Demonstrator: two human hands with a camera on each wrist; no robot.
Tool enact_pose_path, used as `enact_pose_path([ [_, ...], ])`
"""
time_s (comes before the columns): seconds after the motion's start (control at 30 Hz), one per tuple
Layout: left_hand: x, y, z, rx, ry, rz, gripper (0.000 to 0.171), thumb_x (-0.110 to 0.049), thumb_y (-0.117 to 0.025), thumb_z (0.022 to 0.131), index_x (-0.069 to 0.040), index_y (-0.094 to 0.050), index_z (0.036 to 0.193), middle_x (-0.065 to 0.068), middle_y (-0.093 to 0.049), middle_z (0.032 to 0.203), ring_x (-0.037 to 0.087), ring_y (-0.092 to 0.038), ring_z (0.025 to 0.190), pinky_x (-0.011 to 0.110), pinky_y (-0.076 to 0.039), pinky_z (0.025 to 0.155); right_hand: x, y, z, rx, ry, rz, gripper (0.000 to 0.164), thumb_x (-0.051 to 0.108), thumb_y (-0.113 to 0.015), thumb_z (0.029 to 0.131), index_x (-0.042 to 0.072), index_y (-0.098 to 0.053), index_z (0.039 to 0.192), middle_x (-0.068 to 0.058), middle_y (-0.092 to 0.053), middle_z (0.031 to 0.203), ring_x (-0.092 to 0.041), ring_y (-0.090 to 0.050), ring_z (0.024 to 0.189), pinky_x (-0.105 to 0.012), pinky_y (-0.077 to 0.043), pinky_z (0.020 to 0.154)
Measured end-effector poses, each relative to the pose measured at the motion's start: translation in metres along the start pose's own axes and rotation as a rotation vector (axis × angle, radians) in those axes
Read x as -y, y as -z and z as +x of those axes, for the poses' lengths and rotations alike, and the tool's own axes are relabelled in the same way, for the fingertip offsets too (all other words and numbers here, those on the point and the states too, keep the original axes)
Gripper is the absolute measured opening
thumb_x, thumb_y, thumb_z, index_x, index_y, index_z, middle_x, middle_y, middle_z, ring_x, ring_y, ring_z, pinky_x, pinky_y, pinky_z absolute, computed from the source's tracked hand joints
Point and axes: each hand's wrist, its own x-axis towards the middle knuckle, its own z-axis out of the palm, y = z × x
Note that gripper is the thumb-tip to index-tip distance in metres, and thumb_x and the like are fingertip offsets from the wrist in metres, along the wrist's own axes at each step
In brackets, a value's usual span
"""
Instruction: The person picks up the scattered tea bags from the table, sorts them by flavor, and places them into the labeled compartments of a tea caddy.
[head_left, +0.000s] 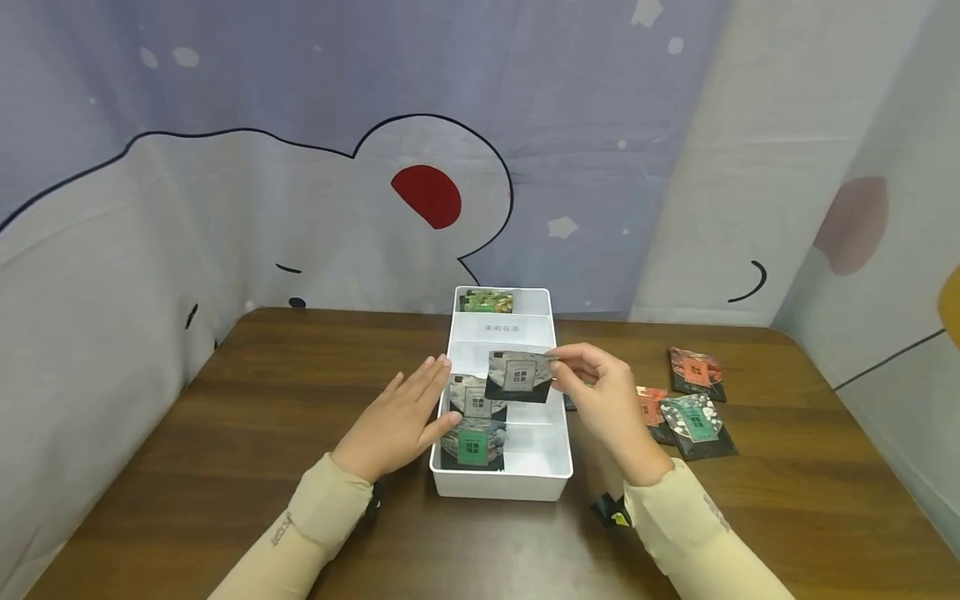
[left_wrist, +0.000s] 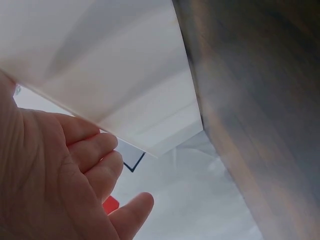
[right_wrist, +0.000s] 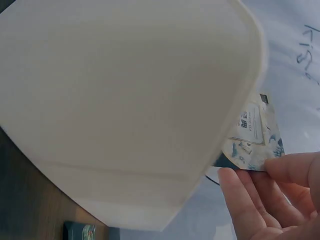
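Note:
My right hand (head_left: pixel 607 400) pinches a tea sachet (head_left: pixel 521 377) by its right edge, between thumb and fingers. This sachet has a grey label and a dark lower strip, and it is held over the white divided box (head_left: pixel 498 486). In the right wrist view the box wall hides part of the sachet (right_wrist: pixel 257 132). My left hand (head_left: pixel 393 421) lies along the box's left rim with its fingers straight. Beside its fingers, a similar grey-label sachet (head_left: pixel 474 402) sits in the box. A green-label sachet (head_left: pixel 474 447) lies in the nearest compartment.
A green patterned packet (head_left: pixel 487 302) sits in the box's far compartment. On the table to the right lie two red-label sachets (head_left: pixel 697 372) (head_left: pixel 651 410) and one with a green label (head_left: pixel 699 425). A patterned curtain (head_left: pixel 585 167) hangs behind the table (head_left: pixel 247 417).

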Motion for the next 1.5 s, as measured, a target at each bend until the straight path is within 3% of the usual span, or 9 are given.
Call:
enact_pose_path([
  [0.13,-0.001,0.000,0.001,0.006,0.001,-0.008,0.077,-0.052,-0.044,0.106,-0.003,-0.024,0.160,0.012,-0.022,0.167,0.027,-0.018,0.154,0.056,-0.021,0.122,0.000,-0.008,0.003,0.067,-0.028,-0.067,0.013,-0.003,-0.067,0.095,-0.003,-0.073,0.106,-0.019,-0.075,0.100,-0.028,-0.074,0.093,-0.027,-0.061,0.076],
  [0.37,0.000,-0.001,0.002,0.015,0.011,-0.004,0.078,-0.055,-0.043,0.105,-0.003,-0.023,0.161,0.012,-0.022,0.167,0.028,-0.018,0.154,0.056,-0.021,0.122,-0.002,-0.021,0.005,0.224,-0.047,-0.118,0.014,-0.003,-0.063,0.097,-0.005,-0.068,0.110,-0.018,-0.073,0.101,-0.030,-0.074,0.094,-0.030,-0.061,0.078],
  [0.57,0.000,-0.002,0.002,0.009,0.010,-0.005,0.078,-0.054,-0.043,0.105,-0.002,-0.024,0.160,0.012,-0.023,0.166,0.028,-0.019,0.154,0.056,-0.022,0.121,-0.004,-0.025,0.006,0.324,0.021,-0.264,0.022,-0.001,-0.067,0.095,-0.001,-0.064,0.116,-0.016,-0.073,0.111,-0.030,-0.072,0.102,-0.039,-0.059,0.089],
  [0.73,0.000,-0.001,0.002,0.014,0.013,-0.008,0.078,-0.054,-0.043,0.105,-0.002,-0.024,0.160,0.012,-0.023,0.166,0.028,-0.018,0.154,0.056,-0.022,0.121,-0.003,-0.019,0.007,0.288,0.037,-0.287,0.021,-0.001,-0.068,0.093,-0.001,-0.067,0.115,-0.017,-0.072,0.114,-0.032,-0.071,0.105,-0.043,-0.057,0.093],
  [1.17,0.000,-0.001,0.001,-0.001,0.000,-0.008,0.077,-0.052,-0.045,0.105,-0.001,-0.025,0.159,0.013,-0.025,0.166,0.028,-0.020,0.154,0.056,-0.024,0.121,-0.011,0.015,0.019,0.122,0.067,-0.371,0.015,-0.001,-0.069,0.092,0.002,-0.073,0.106,-0.011,-0.075,0.098,-0.028,-0.072,0.090,-0.041,-0.059,0.076],
  [1.5,0.000,0.000,0.000,-0.009,-0.008,-0.014,0.076,-0.050,-0.047,0.105,0.000,-0.026,0.159,0.014,-0.026,0.165,0.029,-0.021,0.153,0.056,-0.025,0.120,-0.031,0.038,0.033,0.093,-0.050,-0.420,0.016,0.006,-0.066,0.097,0.003,-0.070,0.112,-0.015,-0.073,0.105,-0.031,-0.070,0.094,-0.038,-0.057,0.074],
])
